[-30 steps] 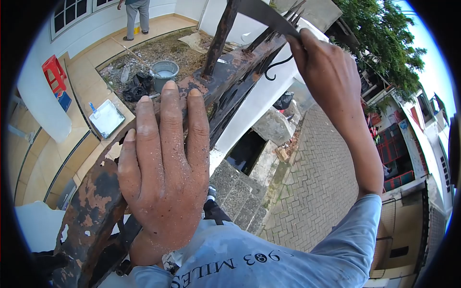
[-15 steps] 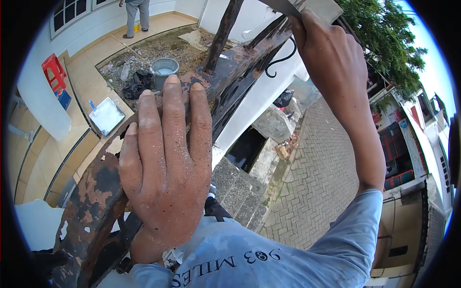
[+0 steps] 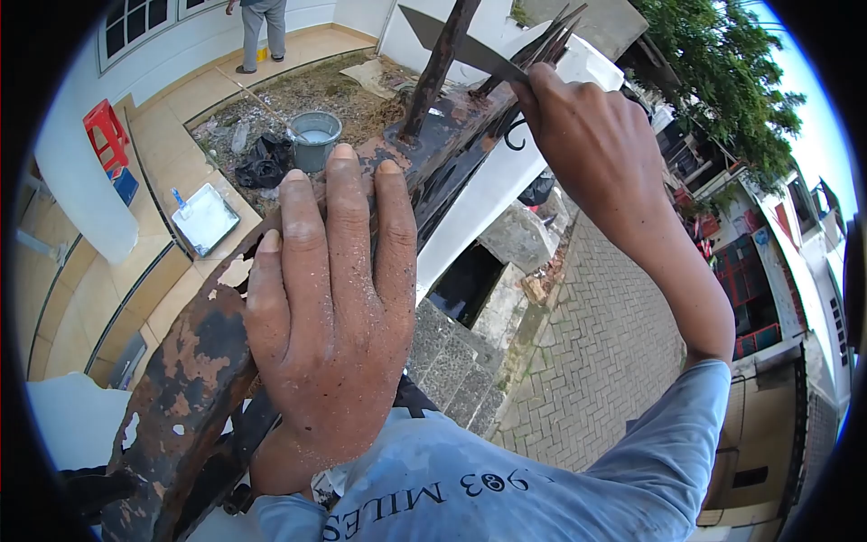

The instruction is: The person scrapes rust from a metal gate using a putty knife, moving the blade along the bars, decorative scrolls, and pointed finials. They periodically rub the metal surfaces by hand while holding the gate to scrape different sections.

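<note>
My left hand (image 3: pixel 334 307) rests on a rusted metal rail (image 3: pixel 185 379), fingers stretched out and dusted with fine specks. Dark paint is flaking off the rail, and holes show along its edge. Farther up, my right hand (image 3: pixel 591 135) is closed around a scraper (image 3: pixel 488 60), whose handle is hidden in the fist. The wide grey blade points left, passing close to a rusty upright bar (image 3: pixel 440 72); whether it touches cannot be told. Below that hand a curled black iron hook (image 3: pixel 515 137) sticks out.
Beyond the rail stand a grey bucket (image 3: pixel 314 155) of whitish liquid, a black plastic bag (image 3: pixel 265 163), a white paint tray (image 3: pixel 206 219) and a red stool (image 3: pixel 107 135). A person (image 3: pixel 262 34) stands on the tiled ledge. Brick paving (image 3: pixel 596 334) lies below right.
My right hand has come down and slightly left, bringing the scraper blade into fuller view by the upright bar. My left hand stays on the rail; the whole view has shifted a little.
</note>
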Available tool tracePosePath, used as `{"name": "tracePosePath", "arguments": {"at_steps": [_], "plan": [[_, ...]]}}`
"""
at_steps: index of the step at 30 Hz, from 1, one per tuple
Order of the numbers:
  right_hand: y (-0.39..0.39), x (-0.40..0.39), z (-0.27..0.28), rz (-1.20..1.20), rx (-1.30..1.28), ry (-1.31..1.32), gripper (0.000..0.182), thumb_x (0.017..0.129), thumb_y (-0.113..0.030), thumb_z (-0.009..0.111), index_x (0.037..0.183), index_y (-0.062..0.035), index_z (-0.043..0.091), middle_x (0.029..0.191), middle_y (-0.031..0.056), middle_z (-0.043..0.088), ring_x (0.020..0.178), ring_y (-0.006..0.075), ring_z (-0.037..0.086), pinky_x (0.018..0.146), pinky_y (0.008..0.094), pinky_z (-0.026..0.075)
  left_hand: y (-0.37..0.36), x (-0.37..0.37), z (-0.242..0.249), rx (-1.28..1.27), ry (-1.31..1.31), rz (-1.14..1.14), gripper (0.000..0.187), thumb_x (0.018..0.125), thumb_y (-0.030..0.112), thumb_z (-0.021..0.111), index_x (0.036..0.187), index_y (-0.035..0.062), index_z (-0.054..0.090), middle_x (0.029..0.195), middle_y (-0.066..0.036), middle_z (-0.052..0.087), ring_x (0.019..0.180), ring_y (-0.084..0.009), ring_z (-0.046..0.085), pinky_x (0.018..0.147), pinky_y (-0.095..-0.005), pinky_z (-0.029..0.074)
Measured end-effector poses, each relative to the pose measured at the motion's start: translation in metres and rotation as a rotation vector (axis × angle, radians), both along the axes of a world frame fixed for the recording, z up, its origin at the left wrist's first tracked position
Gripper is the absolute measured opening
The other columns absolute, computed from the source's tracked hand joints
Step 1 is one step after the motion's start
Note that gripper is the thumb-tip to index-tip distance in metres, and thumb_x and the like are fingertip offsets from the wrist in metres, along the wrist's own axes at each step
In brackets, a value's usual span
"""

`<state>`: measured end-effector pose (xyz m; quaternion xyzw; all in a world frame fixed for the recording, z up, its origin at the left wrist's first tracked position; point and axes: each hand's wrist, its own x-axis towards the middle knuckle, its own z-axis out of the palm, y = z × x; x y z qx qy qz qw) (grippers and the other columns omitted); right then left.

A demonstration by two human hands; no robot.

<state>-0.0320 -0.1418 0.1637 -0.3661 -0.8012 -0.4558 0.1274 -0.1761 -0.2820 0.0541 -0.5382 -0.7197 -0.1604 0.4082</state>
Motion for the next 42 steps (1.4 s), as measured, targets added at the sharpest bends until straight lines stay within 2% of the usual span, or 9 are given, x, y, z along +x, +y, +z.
{"name": "tracePosePath", "arguments": {"at_steps": [7,14,17,19,22,25,29,32,42], "plan": [[0.010,0.015,-0.016,0.004,-0.014,0.043,0.033,0.099,-0.036,0.047,0.081,-0.0075,0.051,0.051,0.0121,0.056,0.047,0.0309,0.061,0.044,0.0410,0.048,0.000,0.000,0.004,0.010,-0.018,-0.018,0.073,0.062,0.035,0.082,0.129,0.0208,0.058,0.135,0.000,0.054,0.121,-0.0202,0.051,0.101,-0.0369,0.035],[0.061,0.045,-0.016,0.337,0.124,0.023,0.029,0.096,-0.035,0.053,0.081,-0.0112,0.051,0.068,0.0068,0.062,0.049,0.0280,0.061,0.041,0.0369,0.047,0.001,0.000,0.000,0.029,-0.008,-0.010,0.073,0.061,0.035,0.082,0.129,0.0209,0.059,0.135,0.000,0.054,0.121,-0.0197,0.051,0.101,-0.0366,0.035],[0.080,0.049,-0.005,0.497,0.090,0.288,0.026,0.093,-0.034,0.059,0.082,-0.0111,0.053,0.064,0.0052,0.059,0.050,0.0264,0.061,0.043,0.0354,0.046,0.001,0.002,0.000,0.039,-0.030,-0.007,0.073,0.061,0.035,0.082,0.129,0.0213,0.059,0.136,0.001,0.054,0.121,-0.0195,0.051,0.102,-0.0364,0.035],[0.083,0.045,-0.011,0.525,0.147,0.057,0.025,0.093,-0.031,0.060,0.080,-0.0106,0.054,0.060,0.0058,0.057,0.050,0.0250,0.059,0.043,0.0353,0.044,0.001,0.001,0.000,0.038,-0.033,-0.006,0.072,0.061,0.035,0.082,0.129,0.0216,0.059,0.135,0.001,0.054,0.121,-0.0197,0.051,0.101,-0.0366,0.035],[0.087,0.044,0.000,0.586,0.056,0.362,0.023,0.092,-0.033,0.061,0.084,-0.0120,0.054,0.062,0.0052,0.058,0.053,0.0256,0.061,0.046,0.0356,0.046,0.000,0.000,-0.002,0.027,-0.032,-0.007,0.072,0.062,0.035,0.081,0.129,0.0219,0.059,0.135,0.002,0.054,0.121,-0.0203,0.051,0.101,-0.0372,0.035],[0.089,0.043,-0.020,0.515,0.105,0.034,0.023,0.092,-0.033,0.061,0.084,-0.0120,0.055,0.060,0.0049,0.057,0.050,0.0241,0.059,0.044,0.0357,0.044,0.000,0.000,-0.001,0.035,-0.046,-0.021,0.072,0.063,0.035,0.081,0.129,0.0218,0.058,0.135,0.002,0.054,0.121,-0.0209,0.051,0.101,-0.0378,0.036],[0.100,0.046,-0.014,0.566,0.021,0.280,0.025,0.092,-0.037,0.060,0.084,-0.0135,0.055,0.063,0.0019,0.059,0.050,0.0203,0.059,0.041,0.0318,0.043,0.000,0.001,-0.002,0.041,-0.081,-0.029,0.070,0.064,0.035,0.081,0.129,0.0213,0.058,0.135,0.002,0.055,0.121,-0.0212,0.051,0.101,-0.0383,0.035],[0.101,0.045,-0.013,0.607,0.173,0.024,0.026,0.093,-0.037,0.059,0.082,-0.0132,0.055,0.057,0.0018,0.056,0.045,0.0187,0.055,0.040,0.0302,0.040,0.000,0.002,0.000,0.048,-0.090,-0.038,0.070,0.064,0.036,0.081,0.129,0.0209,0.058,0.134,0.002,0.055,0.120,-0.0212,0.052,0.100,-0.0383,0.036],[0.098,0.043,-0.011,0.579,0.086,0.112,0.025,0.093,-0.036,0.058,0.083,-0.0140,0.055,0.059,0.0025,0.057,0.047,0.0195,0.057,0.041,0.0313,0.042,0.001,0.003,-0.002,0.086,-0.116,-0.045,0.067,0.065,0.036,0.080,0.127,0.0212,0.059,0.133,0.003,0.056,0.120,-0.0209,0.052,0.099,-0.0374,0.036]]}}
